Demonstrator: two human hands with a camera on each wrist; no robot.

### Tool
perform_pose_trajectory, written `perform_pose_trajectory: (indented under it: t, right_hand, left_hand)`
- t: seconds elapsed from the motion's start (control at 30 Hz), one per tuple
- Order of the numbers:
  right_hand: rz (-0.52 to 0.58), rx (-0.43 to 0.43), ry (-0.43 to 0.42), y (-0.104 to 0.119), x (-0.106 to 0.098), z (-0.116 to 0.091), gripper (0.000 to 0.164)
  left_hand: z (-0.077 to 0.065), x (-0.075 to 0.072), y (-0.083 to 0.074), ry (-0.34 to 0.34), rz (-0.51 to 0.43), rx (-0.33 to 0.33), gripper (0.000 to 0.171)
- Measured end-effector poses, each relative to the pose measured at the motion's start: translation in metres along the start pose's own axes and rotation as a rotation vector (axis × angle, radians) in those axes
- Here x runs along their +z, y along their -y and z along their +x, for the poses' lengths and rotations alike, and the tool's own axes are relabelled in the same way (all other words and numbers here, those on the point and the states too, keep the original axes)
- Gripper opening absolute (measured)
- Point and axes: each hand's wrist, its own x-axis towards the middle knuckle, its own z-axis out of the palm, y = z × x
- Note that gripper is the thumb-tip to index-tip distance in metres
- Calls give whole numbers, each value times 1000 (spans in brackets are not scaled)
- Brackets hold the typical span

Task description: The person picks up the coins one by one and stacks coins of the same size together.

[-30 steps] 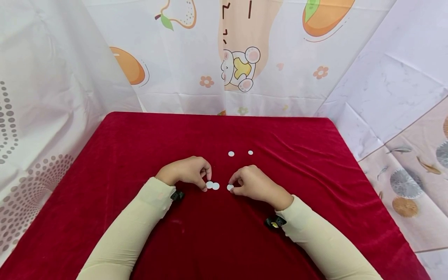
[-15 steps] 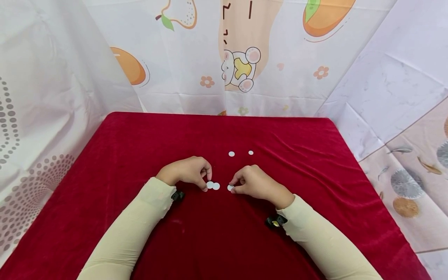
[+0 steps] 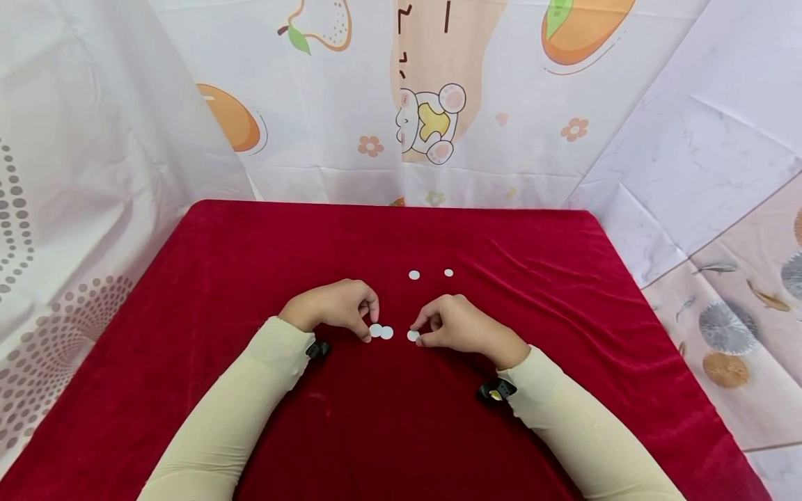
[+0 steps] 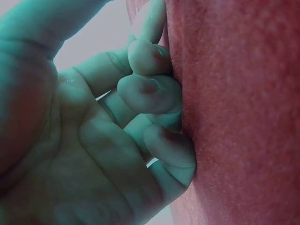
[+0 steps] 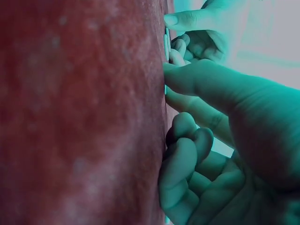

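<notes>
Two thin white discs lie side by side on the red cloth in the head view, the left disc (image 3: 375,330) partly overlapping the right-hand one (image 3: 387,332). My left hand (image 3: 338,306) pinches the left disc at its outer edge between thumb and finger. A short way to the right, my right hand (image 3: 464,327) pinches a single white disc (image 3: 413,335) by thumb and forefinger. In the right wrist view the paired discs (image 5: 166,44) show edge-on by the left fingers. The left wrist view shows the curled left fingers (image 4: 150,96) resting against the cloth, with no disc visible.
Beyond the hands lie two more white discs, a larger one (image 3: 414,275) and a smaller one (image 3: 448,273). The red cloth (image 3: 301,243) has creases on its right side. Printed curtains (image 3: 313,104) hang behind the table and along its sides.
My right wrist has shifted very slightly to the right, its fingertips staying at the single disc. The left hand and the discs stay where they were.
</notes>
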Motion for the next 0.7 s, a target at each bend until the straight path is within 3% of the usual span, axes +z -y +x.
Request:
perform_pose_trajectory:
  t: [0.7]
  right_hand:
    - [25,18,11,-3,0,1,17]
  left_hand:
    - [1,1,1,2,0,9,23]
